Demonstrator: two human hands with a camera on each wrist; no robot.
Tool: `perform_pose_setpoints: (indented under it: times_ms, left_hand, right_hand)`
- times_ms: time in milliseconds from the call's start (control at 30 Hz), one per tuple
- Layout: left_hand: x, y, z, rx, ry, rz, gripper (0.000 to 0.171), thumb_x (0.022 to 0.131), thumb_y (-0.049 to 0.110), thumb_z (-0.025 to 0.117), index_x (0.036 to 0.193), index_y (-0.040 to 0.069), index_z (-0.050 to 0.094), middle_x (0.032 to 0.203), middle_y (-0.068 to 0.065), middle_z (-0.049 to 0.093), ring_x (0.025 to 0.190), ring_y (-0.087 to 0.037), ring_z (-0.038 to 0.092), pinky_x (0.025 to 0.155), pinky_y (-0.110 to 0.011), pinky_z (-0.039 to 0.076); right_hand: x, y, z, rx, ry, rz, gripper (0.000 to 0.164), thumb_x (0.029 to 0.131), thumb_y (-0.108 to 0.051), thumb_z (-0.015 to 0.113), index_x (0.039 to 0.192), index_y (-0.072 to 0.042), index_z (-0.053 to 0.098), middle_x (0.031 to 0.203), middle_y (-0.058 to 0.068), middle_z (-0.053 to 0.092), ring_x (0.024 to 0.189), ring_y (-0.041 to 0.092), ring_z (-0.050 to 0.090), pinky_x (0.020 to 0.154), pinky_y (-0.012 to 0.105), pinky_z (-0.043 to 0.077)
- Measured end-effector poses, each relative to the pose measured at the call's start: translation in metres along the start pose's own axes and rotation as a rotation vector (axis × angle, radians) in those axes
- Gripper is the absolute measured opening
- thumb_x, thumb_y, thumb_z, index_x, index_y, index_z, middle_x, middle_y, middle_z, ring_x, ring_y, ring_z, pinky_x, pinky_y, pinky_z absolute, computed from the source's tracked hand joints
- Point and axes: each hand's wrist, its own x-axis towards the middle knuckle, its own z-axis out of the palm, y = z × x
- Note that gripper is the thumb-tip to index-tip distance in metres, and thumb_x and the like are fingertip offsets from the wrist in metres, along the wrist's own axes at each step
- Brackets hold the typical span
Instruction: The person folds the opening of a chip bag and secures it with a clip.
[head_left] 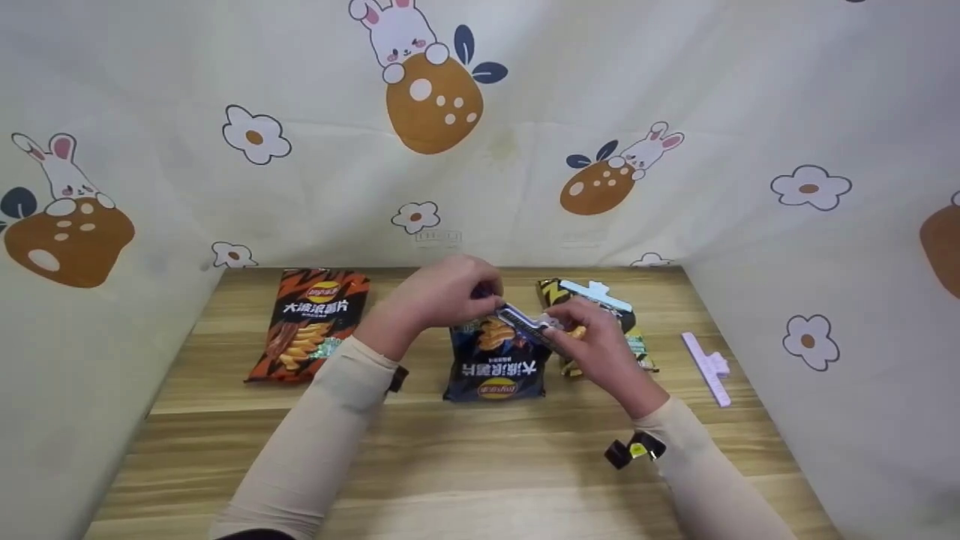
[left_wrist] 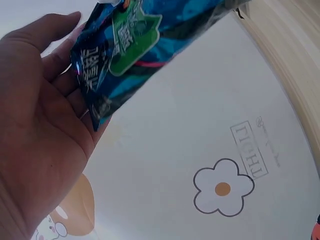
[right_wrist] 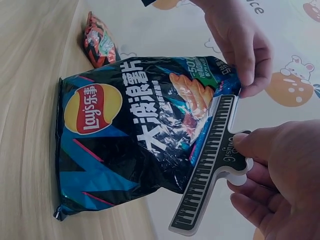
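Left fingers pinch the blue bag, right fingers a clip at its end.

On the wood-grain worktop, the orange-and-black foil chip bag lies left. The blue-and-black foil chip bag is in the middle, the straight black-and-white piano-key clip across its far end. The left grip is at that end's left, the right grip on the clip's handle. Right, partly behind this grip, lies the yellow-and-black foil bag, the flat light-blue clip across its far end. Rightmost lies the T-shaped lilac clip.
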Motion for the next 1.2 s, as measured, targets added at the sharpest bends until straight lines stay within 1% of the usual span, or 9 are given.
perform_pose_setpoints:
  times_ms: [200, 300, 433, 533, 600, 700, 833, 1033, 1200]
  left_hand:
    - [-0.008, -0.014, -0.001, -0.056, 0.015, -0.048, 0.024, 0.108, 0.037, 0.071, 0.113, 0.015, 0.078, 0.105, 0.001, 0.072, 0.096, -0.019, 0.065, 0.088, -0.041, 0.060]
    - [-0.010, -0.022, 0.001, -0.088, 0.037, -0.054, 0.026, 0.107, 0.039, 0.072, 0.117, 0.015, 0.077, 0.110, 0.001, 0.071, 0.102, -0.020, 0.065, 0.094, -0.043, 0.059]
    - [-0.011, -0.031, 0.006, -0.173, 0.072, -0.051, 0.023, 0.106, 0.037, 0.075, 0.116, 0.016, 0.077, 0.112, 0.001, 0.071, 0.105, -0.021, 0.064, 0.097, -0.044, 0.058]
    - [-0.012, -0.036, 0.011, -0.260, 0.099, -0.055, 0.017, 0.106, 0.032, 0.077, 0.111, 0.016, 0.078, 0.108, 0.002, 0.072, 0.103, -0.020, 0.065, 0.094, -0.044, 0.059]
    - [-0.012, -0.038, 0.014, -0.304, 0.120, -0.049, 0.013, 0.106, 0.029, 0.077, 0.108, 0.016, 0.078, 0.107, 0.002, 0.073, 0.101, -0.020, 0.066, 0.093, -0.044, 0.060]
    - [-0.013, -0.040, 0.018, -0.370, 0.147, -0.041, 0.011, 0.106, 0.026, 0.077, 0.107, 0.016, 0.078, 0.106, 0.002, 0.074, 0.099, -0.019, 0.068, 0.089, -0.044, 0.061]
    - [-0.014, -0.042, 0.022, -0.439, 0.182, -0.048, 0.007, 0.106, 0.024, 0.077, 0.108, 0.018, 0.079, 0.107, 0.002, 0.074, 0.101, -0.020, 0.068, 0.090, -0.044, 0.061]
    - [-0.016, -0.042, 0.026, -0.477, 0.221, -0.072, 0.004, 0.106, 0.023, 0.077, 0.107, 0.019, 0.079, 0.107, 0.002, 0.073, 0.102, -0.021, 0.068, 0.090, -0.045, 0.061]
    - [-0.015, -0.041, 0.026, -0.482, 0.233, -0.061, 0.006, 0.107, 0.022, 0.076, 0.104, 0.017, 0.079, 0.106, 0.001, 0.073, 0.101, -0.022, 0.068, 0.090, -0.044, 0.061]
  right_hand:
    - [-0.001, -0.001, 0.000, 0.011, -0.003, 0.037, 0.020, 0.098, -0.011, 0.086, 0.117, -0.016, 0.081, 0.106, -0.004, 0.072, 0.100, 0.018, 0.067, 0.086, 0.046, 0.061]
    - [-0.001, -0.002, -0.001, 0.010, -0.003, 0.045, 0.019, 0.099, -0.012, 0.085, 0.117, -0.016, 0.081, 0.107, -0.005, 0.072, 0.101, 0.018, 0.068, 0.086, 0.047, 0.061]
    - [-0.001, -0.002, -0.001, 0.009, -0.003, 0.049, 0.018, 0.099, -0.012, 0.084, 0.117, -0.015, 0.082, 0.109, -0.006, 0.073, 0.101, 0.017, 0.068, 0.086, 0.045, 0.062]
    - [-0.001, -0.001, 0.000, 0.018, -0.001, 0.043, 0.019, 0.099, -0.012, 0.085, 0.117, -0.016, 0.082, 0.109, -0.006, 0.074, 0.101, 0.017, 0.068, 0.085, 0.044, 0.061]
    - [-0.001, 0.000, 0.000, 0.028, 0.002, 0.041, 0.020, 0.098, -0.012, 0.086, 0.117, -0.016, 0.082, 0.109, -0.005, 0.074, 0.101, 0.018, 0.068, 0.084, 0.045, 0.062]
    - [-0.001, 0.000, 0.000, 0.036, 0.003, 0.037, 0.021, 0.097, -0.012, 0.086, 0.118, -0.016, 0.082, 0.109, -0.004, 0.074, 0.101, 0.018, 0.068, 0.083, 0.043, 0.062]
    - [-0.001, 0.000, 0.000, 0.038, -0.004, 0.049, 0.019, 0.099, -0.014, 0.085, 0.118, -0.017, 0.082, 0.111, -0.005, 0.074, 0.102, 0.018, 0.068, 0.083, 0.041, 0.062]
    - [-0.001, 0.000, 0.001, 0.045, -0.005, 0.051, 0.019, 0.099, -0.013, 0.085, 0.117, -0.015, 0.081, 0.112, -0.004, 0.075, 0.102, 0.019, 0.068, 0.084, 0.045, 0.063]
    - [-0.001, 0.000, 0.001, 0.030, 0.005, 0.047, 0.018, 0.098, -0.011, 0.085, 0.116, -0.016, 0.081, 0.108, -0.004, 0.074, 0.100, 0.019, 0.068, 0.082, 0.042, 0.061]
